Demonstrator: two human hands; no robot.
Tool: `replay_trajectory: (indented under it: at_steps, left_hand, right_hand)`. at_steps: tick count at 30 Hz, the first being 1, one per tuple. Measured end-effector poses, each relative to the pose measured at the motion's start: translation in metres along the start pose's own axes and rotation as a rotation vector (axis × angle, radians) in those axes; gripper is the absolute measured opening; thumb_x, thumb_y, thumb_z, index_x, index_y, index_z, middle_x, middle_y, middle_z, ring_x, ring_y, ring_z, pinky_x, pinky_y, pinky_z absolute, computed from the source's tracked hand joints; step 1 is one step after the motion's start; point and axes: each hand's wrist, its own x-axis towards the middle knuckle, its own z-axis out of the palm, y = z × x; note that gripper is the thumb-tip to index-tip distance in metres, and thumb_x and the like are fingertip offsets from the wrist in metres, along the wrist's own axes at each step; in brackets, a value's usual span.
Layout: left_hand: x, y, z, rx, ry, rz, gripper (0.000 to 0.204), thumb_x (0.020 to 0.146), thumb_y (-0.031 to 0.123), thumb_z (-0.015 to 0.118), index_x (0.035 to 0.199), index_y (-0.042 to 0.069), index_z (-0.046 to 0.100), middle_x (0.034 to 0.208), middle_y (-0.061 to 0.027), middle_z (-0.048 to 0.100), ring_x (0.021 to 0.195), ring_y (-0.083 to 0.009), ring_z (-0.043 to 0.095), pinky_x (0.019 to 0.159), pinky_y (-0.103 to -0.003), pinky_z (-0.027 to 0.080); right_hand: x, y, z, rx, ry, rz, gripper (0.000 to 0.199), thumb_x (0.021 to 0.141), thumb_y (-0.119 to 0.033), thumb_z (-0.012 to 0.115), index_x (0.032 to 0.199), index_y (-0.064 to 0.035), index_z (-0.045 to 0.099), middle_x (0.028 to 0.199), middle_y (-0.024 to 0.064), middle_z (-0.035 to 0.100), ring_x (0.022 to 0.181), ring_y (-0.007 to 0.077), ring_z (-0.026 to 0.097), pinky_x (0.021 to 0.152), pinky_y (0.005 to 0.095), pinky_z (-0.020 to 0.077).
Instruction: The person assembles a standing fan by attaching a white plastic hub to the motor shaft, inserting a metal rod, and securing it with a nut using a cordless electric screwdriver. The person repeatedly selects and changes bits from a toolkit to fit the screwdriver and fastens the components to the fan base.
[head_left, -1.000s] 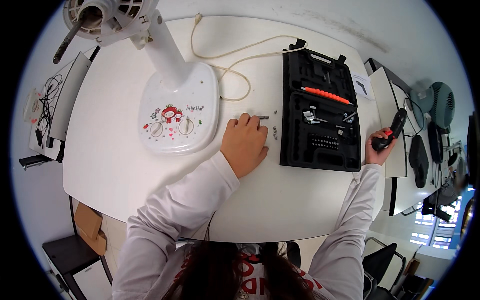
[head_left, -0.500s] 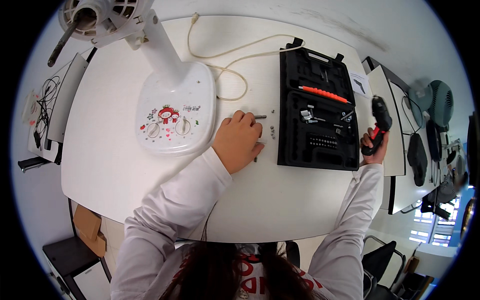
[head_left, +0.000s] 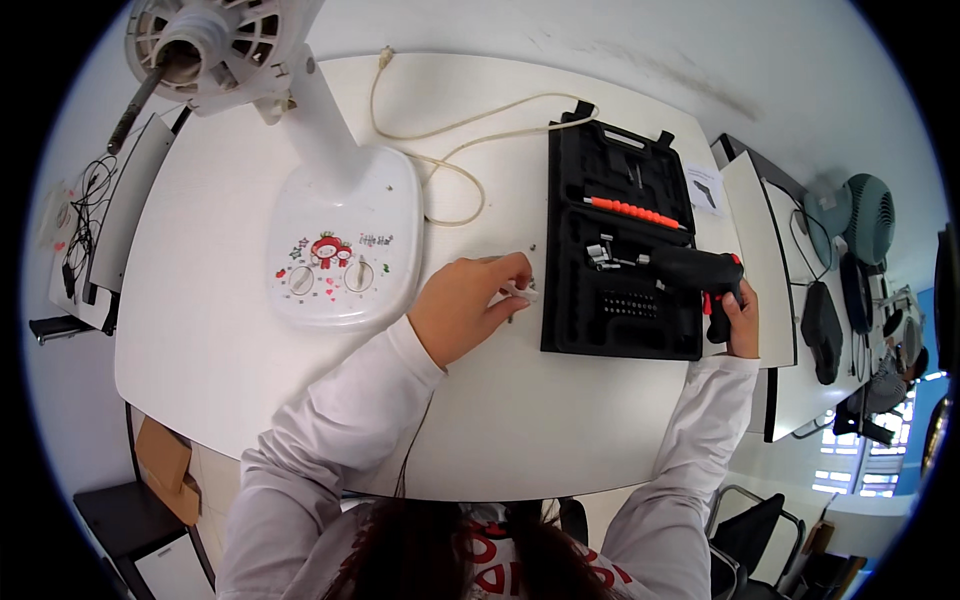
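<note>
In my right hand (head_left: 742, 318) is a black and red cordless screwdriver (head_left: 690, 268), lying level over the right part of an open black tool case (head_left: 622, 338) with its tip to the left. My left hand (head_left: 462, 305) pinches a small whitish piece (head_left: 522, 293) between thumb and fingers, just left of the case; its exact kind is too small to tell. A few tiny screws (head_left: 532, 247) lie beside that hand, partly hidden by it. The case holds silver sockets (head_left: 600, 253), rows of bits (head_left: 628, 303) and an orange flexible shaft (head_left: 636, 212).
A white fan stand (head_left: 345, 215) with two knobs is at left, its motor housing (head_left: 205, 50) uncovered and a threaded shaft sticking out. A pale power cord (head_left: 470, 148) loops behind. A printed leaflet (head_left: 704, 190) lies right of the case. Another table holds a green fan (head_left: 868, 218).
My right hand has swung the screwdriver from upright beside the case to level over it, tip leftward. My left hand's fingers have risen from the tabletop, showing the whitish piece.
</note>
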Motion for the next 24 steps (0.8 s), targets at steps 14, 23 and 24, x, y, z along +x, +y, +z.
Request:
replay_trajectory:
  at_steps: [14, 23, 24]
  left_hand:
    - [-0.013, 0.057, -0.064, 0.118, 0.364, 0.498, 0.033, 0.066, -0.005, 0.076, 0.09, 0.006, 0.057, 0.088, -0.0061, 0.065, 0.08, -0.0194, 0.065, 0.075, -0.029, 0.052]
    - [-0.021, 0.059, -0.088, -0.827, -0.138, -0.077, 0.039, 0.087, 0.012, 0.063, 0.115, 0.005, 0.036, 0.077, -0.0038, 0.063, 0.063, -0.0083, 0.053, 0.055, -0.022, 0.042]
    - [-0.022, 0.054, -0.092, -0.759, -0.18, -0.072, 0.039, 0.086, 0.013, 0.064, 0.112, 0.005, 0.036, 0.075, -0.0051, 0.065, 0.06, -0.0096, 0.053, 0.055, -0.022, 0.042]
  right_hand:
    - [0.015, -0.007, 0.034, -0.11, 0.062, 0.081, 0.032, 0.092, -0.025, 0.057, 0.108, 0.0028, 0.061, 0.084, 0.0012, 0.062, 0.075, 0.0079, 0.053, 0.071, 0.0216, 0.043]
    - [0.003, -0.117, 0.127, -0.651, 0.113, -0.388, 0.055, 0.076, -0.012, 0.069, 0.126, -0.0044, 0.049, 0.123, 0.0143, 0.048, 0.101, 0.0295, 0.054, 0.085, 0.0355, 0.0446]
    - [-0.003, -0.146, 0.152, -0.544, -0.015, -0.385, 0.062, 0.07, -0.009, 0.073, 0.127, -0.0048, 0.049, 0.124, 0.0144, 0.048, 0.101, 0.0288, 0.054, 0.081, 0.034, 0.0461]
